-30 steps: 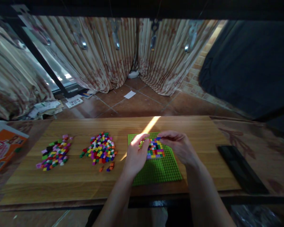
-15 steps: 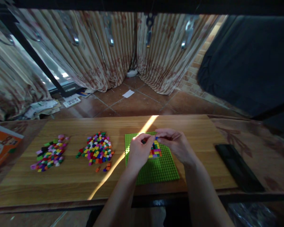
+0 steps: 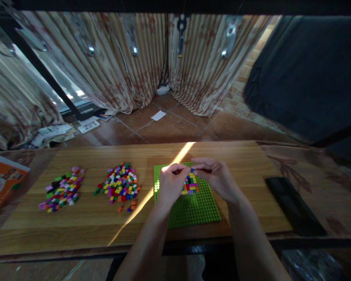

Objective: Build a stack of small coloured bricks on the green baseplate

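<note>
A green studded baseplate [image 3: 193,208] lies on a wooden board [image 3: 90,222]. A patch of small coloured bricks [image 3: 189,186] is fixed on its far part. My left hand [image 3: 170,186] and my right hand [image 3: 215,177] meet over the far edge of that patch, fingertips pinched together. Something small and dark red shows between the fingertips; I cannot make out what it is. Two heaps of loose coloured bricks lie to the left: a nearer heap [image 3: 120,184] and a farther heap [image 3: 62,189].
An orange box [image 3: 0,183] sits at the left edge. A black flat object [image 3: 294,205] lies on the patterned cloth to the right of the board. Beyond the table are a tiled floor, papers [image 3: 52,132] and curtains.
My two hands have closed in on each other over the far edge of the brick patch; the left fingers curled from partly spread into a pinch. The view shifted slightly.
</note>
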Available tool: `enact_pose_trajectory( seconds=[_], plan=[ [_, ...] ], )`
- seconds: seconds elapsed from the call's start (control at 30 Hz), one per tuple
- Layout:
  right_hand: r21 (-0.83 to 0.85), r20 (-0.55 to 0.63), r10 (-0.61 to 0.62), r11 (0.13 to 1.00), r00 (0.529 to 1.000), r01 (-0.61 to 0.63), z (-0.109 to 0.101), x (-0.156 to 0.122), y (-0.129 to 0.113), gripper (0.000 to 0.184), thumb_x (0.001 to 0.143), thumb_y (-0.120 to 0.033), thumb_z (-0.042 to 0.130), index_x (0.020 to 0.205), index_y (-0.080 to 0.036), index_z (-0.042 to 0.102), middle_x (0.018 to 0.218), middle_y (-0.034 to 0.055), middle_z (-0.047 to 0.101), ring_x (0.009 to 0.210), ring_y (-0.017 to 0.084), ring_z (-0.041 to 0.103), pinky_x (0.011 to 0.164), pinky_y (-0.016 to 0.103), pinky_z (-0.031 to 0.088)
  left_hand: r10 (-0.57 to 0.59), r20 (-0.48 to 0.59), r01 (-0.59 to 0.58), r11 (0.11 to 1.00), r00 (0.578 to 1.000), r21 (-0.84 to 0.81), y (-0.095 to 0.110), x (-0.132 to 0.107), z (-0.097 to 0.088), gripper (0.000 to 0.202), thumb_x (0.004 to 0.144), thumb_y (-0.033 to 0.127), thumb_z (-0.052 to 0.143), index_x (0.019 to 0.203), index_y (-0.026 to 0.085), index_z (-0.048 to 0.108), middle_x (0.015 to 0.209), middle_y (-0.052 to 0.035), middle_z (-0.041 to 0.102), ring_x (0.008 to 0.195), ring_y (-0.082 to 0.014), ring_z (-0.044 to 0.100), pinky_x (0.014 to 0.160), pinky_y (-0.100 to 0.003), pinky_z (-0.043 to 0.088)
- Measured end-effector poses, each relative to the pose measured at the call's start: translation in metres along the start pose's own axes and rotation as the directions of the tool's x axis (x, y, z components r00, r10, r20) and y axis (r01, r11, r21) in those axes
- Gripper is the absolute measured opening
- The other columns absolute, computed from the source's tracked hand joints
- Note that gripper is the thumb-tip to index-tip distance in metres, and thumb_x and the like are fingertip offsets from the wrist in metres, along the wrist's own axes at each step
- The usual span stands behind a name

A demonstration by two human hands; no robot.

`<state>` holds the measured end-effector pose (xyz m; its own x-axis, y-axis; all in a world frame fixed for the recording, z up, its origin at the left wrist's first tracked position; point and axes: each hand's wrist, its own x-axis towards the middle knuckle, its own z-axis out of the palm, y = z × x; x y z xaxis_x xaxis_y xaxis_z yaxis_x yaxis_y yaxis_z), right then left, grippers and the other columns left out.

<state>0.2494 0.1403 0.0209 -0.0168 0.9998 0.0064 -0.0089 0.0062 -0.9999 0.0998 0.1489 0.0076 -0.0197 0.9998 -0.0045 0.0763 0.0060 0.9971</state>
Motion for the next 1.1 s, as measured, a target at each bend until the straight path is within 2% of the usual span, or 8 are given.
enact_pose_trajectory(
  seconds=[0.27, 0.47, 0.63, 0.73, 0.8, 0.9, 1.0, 1.1],
  plan=[
    [-0.007, 0.005, 0.0, 1.0, 1.0, 0.0, -0.002, 0.0, 0.003, 0.031, 0.067, -0.021, 0.076, 0.098, -0.023, 0.073, 0.083, 0.0008, 0.078, 0.076, 0.016, 0.073, 0.079, 0.035, 0.059, 0.006, -0.023, -0.006, 1.0, 1.0, -0.001, 0.001, -0.005, 0.003, 0.013, 0.072, 0.029, 0.068, 0.065, 0.018, 0.072, 0.059, 0.0017, 0.066, 0.057, -0.0123, 0.056, 0.058, -0.024, 0.042],
    [0.051, 0.074, -0.011, 0.999, 0.997, 0.008, -0.004, -0.002, 0.003, 0.04, 0.071, -0.023, 0.075, 0.11, -0.026, 0.069, 0.093, 0.0007, 0.077, 0.084, 0.016, 0.071, 0.082, 0.034, 0.058, -0.011, -0.009, 0.01, 0.996, 1.0, -0.084, 0.002, -0.005, -0.002, 0.019, 0.078, 0.035, 0.065, 0.074, 0.018, 0.073, 0.068, 0.0002, 0.068, 0.065, -0.0129, 0.059, 0.063, -0.024, 0.044],
    [-0.015, -0.142, -0.078, 0.997, 0.987, 0.077, -0.005, 0.001, 0.0, 0.021, 0.075, -0.026, 0.072, 0.096, -0.025, 0.073, 0.088, 0.0011, 0.075, 0.079, 0.015, 0.069, 0.076, 0.033, 0.057, -0.092, -0.124, 0.061, 0.97, 0.988, -0.235, 0.009, 0.0, -0.022, 0.021, 0.076, 0.038, 0.068, 0.077, 0.017, 0.073, 0.073, -0.0004, 0.069, 0.068, -0.0127, 0.06, 0.066, -0.024, 0.044],
    [-0.032, -0.289, -0.204, 0.978, 0.935, 0.204, -0.003, -0.002, -0.013, 0.014, 0.078, -0.024, 0.071, 0.091, -0.026, 0.074, 0.084, 0.0006, 0.074, 0.075, 0.015, 0.067, 0.072, 0.032, 0.056, -0.076, -0.226, -0.006, 0.939, 0.971, -0.343, 0.013, 0.001, -0.045, 0.02, 0.074, 0.036, 0.071, 0.075, 0.016, 0.073, 0.077, -0.0034, 0.072, 0.075, -0.0137, 0.063, 0.074, -0.026, 0.048],
    [0.006, -0.33, -0.273, 0.957, 0.904, 0.291, 0.002, -0.01, -0.026, 0.014, 0.081, -0.022, 0.068, 0.091, -0.029, 0.074, 0.082, -0.0003, 0.072, 0.071, 0.013, 0.066, 0.069, 0.03, 0.055, -0.063, -0.312, -0.066, 0.921, 0.948, -0.385, 0.014, 0.0, -0.064, 0.019, 0.073, 0.035, 0.072, 0.072, 0.016, 0.072, 0.075, -0.0034, 0.071, 0.075, -0.013, 0.064, 0.077, -0.026, 0.049],
    [0.094, -0.242, -0.326, 0.929, 0.914, 0.357, 0.019, -0.029, -0.046, 0.017, 0.082, -0.02, 0.067, 0.092, -0.03, 0.075, 0.08, -0.0002, 0.071, 0.068, 0.013, 0.063, 0.064, 0.028, 0.053, -0.096, -0.451, -0.135, 0.882, 0.887, -0.452, 0.018, -0.005, -0.094, 0.017, 0.071, 0.033, 0.073, 0.07, 0.017, 0.07, 0.072, -0.0015, 0.07, 0.07, -0.0101, 0.063, 0.074, -0.024, 0.049],
    [0.119, -0.106, -0.329, 0.933, 0.938, 0.341, 0.049, -0.047, -0.055, 0.016, 0.085, -0.023, 0.064, 0.094, -0.031, 0.074, 0.078, 0.0003, 0.07, 0.068, 0.015, 0.063, 0.062, 0.029, 0.053, -0.127, -0.549, -0.204, 0.841, 0.826, -0.502, 0.025, -0.013, -0.125, 0.017, 0.072, 0.032, 0.072, 0.069, 0.016, 0.068, 0.07, -0.0007, 0.068, 0.063, -0.0078, 0.059, 0.067, -0.021, 0.046],
    [-0.006, 0.164, -0.278, 0.959, 0.947, 0.283, 0.091, -0.057, -0.045, 0.012, 0.084, -0.022, 0.067, 0.091, -0.029, 0.073, 0.081, 0.0008, 0.073, 0.07, 0.017, 0.066, 0.064, 0.03, 0.054, -0.129, -0.629, -0.282, 0.813, 0.767, -0.51, 0.033, -0.022, -0.154, 0.018, 0.072, 0.032, 0.072, 0.071, 0.015, 0.065, 0.072, 0.0001, 0.067, 0.059, -0.0062, 0.056, 0.064, -0.021, 0.044]
  ],
)
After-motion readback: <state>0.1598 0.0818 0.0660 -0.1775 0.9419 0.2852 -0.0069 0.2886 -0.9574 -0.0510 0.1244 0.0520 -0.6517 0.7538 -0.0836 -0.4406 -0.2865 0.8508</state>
